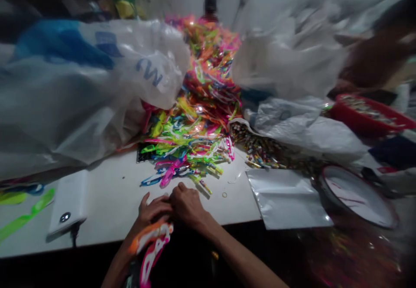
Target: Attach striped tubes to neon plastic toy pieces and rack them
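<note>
My left hand (152, 212) and my right hand (186, 205) are pressed together at the near edge of a white table (110, 197). Both have their fingers curled, pinching something small I cannot make out. An orange and a pink plastic strip (152, 247) lie across my left wrist and hang over the table edge. Just beyond my hands spreads a big heap of neon plastic strips (198, 106) in pink, green, yellow and orange.
A large white plastic bag (81, 88) bulges at left, more bags (292, 67) at right. A white phone (68, 203) with a cable lies near left. Small colourful pieces (266, 151), a silver pouch (287, 197), a round white lid (355, 194) and a red basin (367, 114) sit at right. A person (210, 8) is far behind.
</note>
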Tool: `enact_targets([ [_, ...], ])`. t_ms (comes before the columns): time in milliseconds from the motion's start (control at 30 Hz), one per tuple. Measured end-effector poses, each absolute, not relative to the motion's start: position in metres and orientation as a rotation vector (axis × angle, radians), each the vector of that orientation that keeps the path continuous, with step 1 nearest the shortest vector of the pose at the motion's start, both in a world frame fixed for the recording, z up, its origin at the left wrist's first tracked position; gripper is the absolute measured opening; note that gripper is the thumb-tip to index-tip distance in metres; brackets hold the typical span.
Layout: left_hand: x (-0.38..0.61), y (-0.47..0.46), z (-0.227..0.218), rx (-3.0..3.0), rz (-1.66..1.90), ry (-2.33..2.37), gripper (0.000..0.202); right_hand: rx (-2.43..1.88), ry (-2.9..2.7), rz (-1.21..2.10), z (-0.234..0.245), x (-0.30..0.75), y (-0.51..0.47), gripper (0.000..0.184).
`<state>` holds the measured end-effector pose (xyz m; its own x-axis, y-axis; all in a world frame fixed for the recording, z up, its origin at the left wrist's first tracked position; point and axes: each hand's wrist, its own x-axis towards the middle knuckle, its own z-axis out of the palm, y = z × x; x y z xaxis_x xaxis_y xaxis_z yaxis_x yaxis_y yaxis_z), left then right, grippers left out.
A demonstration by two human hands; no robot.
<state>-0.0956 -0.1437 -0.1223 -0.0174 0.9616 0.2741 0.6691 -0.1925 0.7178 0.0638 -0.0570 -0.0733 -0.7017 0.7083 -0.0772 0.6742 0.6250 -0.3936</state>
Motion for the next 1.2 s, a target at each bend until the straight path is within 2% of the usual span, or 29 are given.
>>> enact_targets([
  [167, -0.074, -0.153, -0.128, 2.055, 1.117, 1.862, 0.021, -1.303, -2.62, 0.38, -0.086, 0.046, -0.058, 0.014],
  [267, -0.064, -0.171, -0.129, 2.225, 0.971, 1.749, 0.028, -1.278, -2.646, 0.427, -0.081, 0.053, -0.059, 0.015],
  [400, -0.061, -0.189, -0.12, 2.267, 0.765, 1.683, 0.026, -1.163, -2.645, 0.818, -0.067, 0.094, -0.076, 0.013],
  [533, -0.068, -0.206, -0.102, 2.17, 0.642, 1.621, 0.025, -1.272, -2.42, 1.132, -0.057, 0.146, -0.108, 0.012],
  [667, -0.083, -0.209, -0.086, 2.009, 0.756, 1.623, 0.021, -1.141, -2.173, 1.711, -0.049, 0.152, -0.109, 0.02],
  [733, -0.097, -0.198, -0.079, 1.922, 0.823, 1.668, 0.018, -1.073, -2.088, 1.856, -0.044, 0.137, -0.095, 0.025],
  [800, -0.115, -0.18, -0.075, 1.866, 0.826, 1.694, 0.017, -1.104, -2.122, 1.721, -0.042, 0.117, -0.079, 0.029],
  [900, -0.146, -0.158, -0.08, 1.875, 0.753, 1.722, 0.015, -1.132, -2.385, 1.307, -0.042, 0.091, -0.059, 0.033],
  [1033, -0.18, -0.151, -0.102, 1.894, 0.684, 1.724, 0.024, -0.972, -2.632, 1.02, -0.033, 0.078, -0.028, 0.024],
  [1100, -0.187, -0.15, -0.108, 1.905, 0.699, 1.747, 0.027, -1.058, -2.596, 0.808, -0.019, 0.075, 0.002, 0.021],
  [1200, -0.18, -0.142, -0.107, 1.953, 0.738, 1.823, 0.032, -1.323, -2.454, 0.281, 0.007, 0.068, 0.064, 0.032],
])
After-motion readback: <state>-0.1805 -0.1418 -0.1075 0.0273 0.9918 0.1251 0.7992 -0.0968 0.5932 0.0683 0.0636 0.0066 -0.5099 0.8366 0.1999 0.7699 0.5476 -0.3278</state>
